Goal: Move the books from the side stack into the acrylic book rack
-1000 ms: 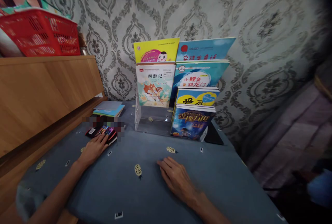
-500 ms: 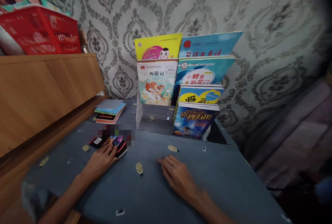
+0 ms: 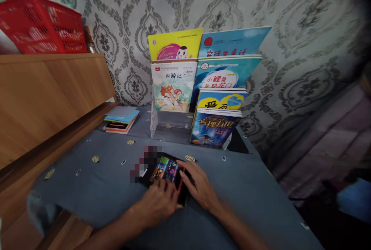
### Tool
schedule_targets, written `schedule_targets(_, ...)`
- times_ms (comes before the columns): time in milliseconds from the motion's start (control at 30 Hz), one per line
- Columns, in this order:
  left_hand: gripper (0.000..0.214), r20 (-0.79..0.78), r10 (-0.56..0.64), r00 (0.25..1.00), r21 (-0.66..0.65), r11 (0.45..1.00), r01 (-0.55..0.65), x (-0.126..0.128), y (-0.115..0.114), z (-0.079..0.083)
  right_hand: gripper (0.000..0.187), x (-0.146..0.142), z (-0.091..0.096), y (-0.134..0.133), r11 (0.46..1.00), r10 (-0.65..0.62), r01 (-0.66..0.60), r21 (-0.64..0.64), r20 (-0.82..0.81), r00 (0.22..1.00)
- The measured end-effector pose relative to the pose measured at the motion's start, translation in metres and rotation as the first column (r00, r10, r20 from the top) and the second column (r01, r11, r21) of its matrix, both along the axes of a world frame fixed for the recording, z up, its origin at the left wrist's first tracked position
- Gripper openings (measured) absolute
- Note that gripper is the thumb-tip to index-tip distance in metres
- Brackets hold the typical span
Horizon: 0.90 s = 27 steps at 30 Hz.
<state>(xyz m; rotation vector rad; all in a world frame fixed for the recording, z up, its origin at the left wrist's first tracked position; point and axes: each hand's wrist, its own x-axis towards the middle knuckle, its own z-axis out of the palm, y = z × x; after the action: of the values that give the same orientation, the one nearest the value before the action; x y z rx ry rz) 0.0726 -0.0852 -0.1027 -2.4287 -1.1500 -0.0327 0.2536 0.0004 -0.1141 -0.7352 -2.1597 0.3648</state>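
A black book [image 3: 171, 168] with bright cover pictures lies at a slant on the cloth-covered table. My left hand [image 3: 162, 196] grips its near edge, fingers curled over the cover and part of the thumb hidden. At the book's right side, my right hand [image 3: 199, 184] has its fingertips on the edge and far corner; what lies beneath them is hidden. Beyond both hands stands a clear stand [image 3: 171, 135] with upright books, among them a white-and-green book [image 3: 174, 87] and a dark blue book [image 3: 216, 128] in front on the right.
At the back left lies a small stack of books [image 3: 121, 118]. A wooden cabinet [image 3: 58, 87] borders the table on the left, with a red basket [image 3: 43, 26] on top. Behind the stand rises a patterned wall [image 3: 127, 41]. A dark flat object [image 3: 239, 140] lies right of the stand.
My left hand has brought the black book from the left to the table's middle, nearer me. My right hand has come onto the book's right edge. The view has shifted slightly.
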Motion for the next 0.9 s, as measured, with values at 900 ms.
schedule_targets(900, 0.035, 0.452, 0.126, 0.883, -0.197, 0.98, -0.039, -0.032, 0.1, -0.01, 0.025, 0.003, -0.003, 0.004, 0.993, -0.105, 0.113, -0.02, 0.233, 0.967)
